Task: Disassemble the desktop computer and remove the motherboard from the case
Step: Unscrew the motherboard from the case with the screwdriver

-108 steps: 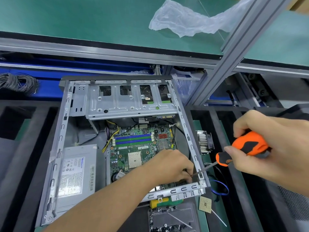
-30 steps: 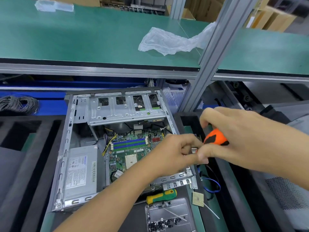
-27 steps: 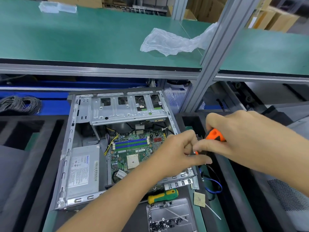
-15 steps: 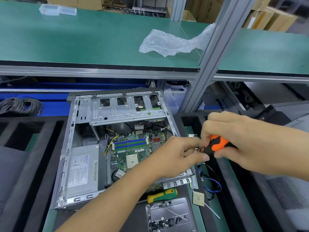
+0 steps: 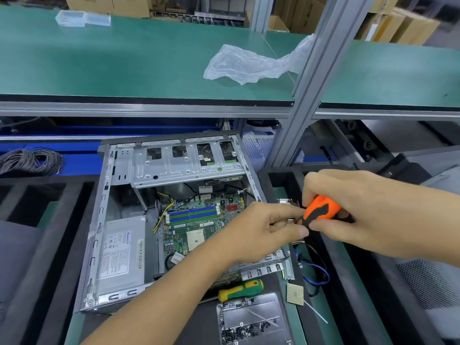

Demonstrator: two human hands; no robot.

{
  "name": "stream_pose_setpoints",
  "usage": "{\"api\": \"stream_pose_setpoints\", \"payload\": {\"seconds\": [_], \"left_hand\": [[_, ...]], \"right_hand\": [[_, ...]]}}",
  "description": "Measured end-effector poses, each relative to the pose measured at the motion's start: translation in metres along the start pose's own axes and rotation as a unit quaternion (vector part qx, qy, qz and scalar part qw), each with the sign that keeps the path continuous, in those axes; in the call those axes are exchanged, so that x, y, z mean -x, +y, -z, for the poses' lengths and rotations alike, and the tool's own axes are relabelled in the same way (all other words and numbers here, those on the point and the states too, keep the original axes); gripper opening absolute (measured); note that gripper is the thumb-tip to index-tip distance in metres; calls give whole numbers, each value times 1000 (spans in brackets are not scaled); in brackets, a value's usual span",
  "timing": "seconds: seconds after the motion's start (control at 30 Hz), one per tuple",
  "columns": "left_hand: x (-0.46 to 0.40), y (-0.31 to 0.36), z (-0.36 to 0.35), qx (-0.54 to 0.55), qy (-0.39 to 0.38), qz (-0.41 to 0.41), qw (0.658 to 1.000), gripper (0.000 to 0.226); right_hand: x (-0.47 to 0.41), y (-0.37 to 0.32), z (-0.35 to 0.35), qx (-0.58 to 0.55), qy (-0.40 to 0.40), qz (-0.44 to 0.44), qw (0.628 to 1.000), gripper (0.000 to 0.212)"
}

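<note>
The open case (image 5: 171, 220) is laid flat on the bench, with the motherboard (image 5: 196, 227) inside it, just left of both hands. The orange screwdriver (image 5: 321, 211) is gripped by the right hand (image 5: 361, 210). Its tip end is pinched by the left hand (image 5: 268, 230).

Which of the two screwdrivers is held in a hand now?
The orange-handled screwdriver, gripped by the right hand; the green-and-yellow screwdriver lies untouched below the case.

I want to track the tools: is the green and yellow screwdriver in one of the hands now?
No, the green and yellow screwdriver lies beside the case; the right hand grips the orange screwdriver.
</note>
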State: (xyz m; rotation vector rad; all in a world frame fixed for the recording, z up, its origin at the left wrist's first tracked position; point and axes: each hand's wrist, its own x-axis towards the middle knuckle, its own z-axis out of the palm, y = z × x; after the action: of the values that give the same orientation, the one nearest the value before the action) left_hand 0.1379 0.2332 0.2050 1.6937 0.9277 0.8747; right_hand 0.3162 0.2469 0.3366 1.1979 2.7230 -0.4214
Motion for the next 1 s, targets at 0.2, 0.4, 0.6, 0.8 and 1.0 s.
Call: {"api": "stream_pose_setpoints", "payload": {"seconds": [0.2, 0.4, 0.6, 0.8, 1.0], "left_hand": [[-2, 2, -8, 11, 26, 10, 1000, 24], [-2, 4, -13, 13, 47, 34, 998, 36], [2, 2, -3, 24, -5, 0, 1000, 18], [0, 1, -14, 0, 45, 3, 999, 30], [1, 0, -21, 16, 66, 4, 998, 31]], "right_hand": [[5, 1, 0, -2, -17, -9, 1000, 39], [1, 2, -7, 83, 68, -75, 991, 62], [7, 0, -5, -6, -6, 3, 1000, 18], [4, -1, -5, 28, 31, -34, 999, 57], [-3, -2, -8, 50, 61, -42, 996, 37]]}}
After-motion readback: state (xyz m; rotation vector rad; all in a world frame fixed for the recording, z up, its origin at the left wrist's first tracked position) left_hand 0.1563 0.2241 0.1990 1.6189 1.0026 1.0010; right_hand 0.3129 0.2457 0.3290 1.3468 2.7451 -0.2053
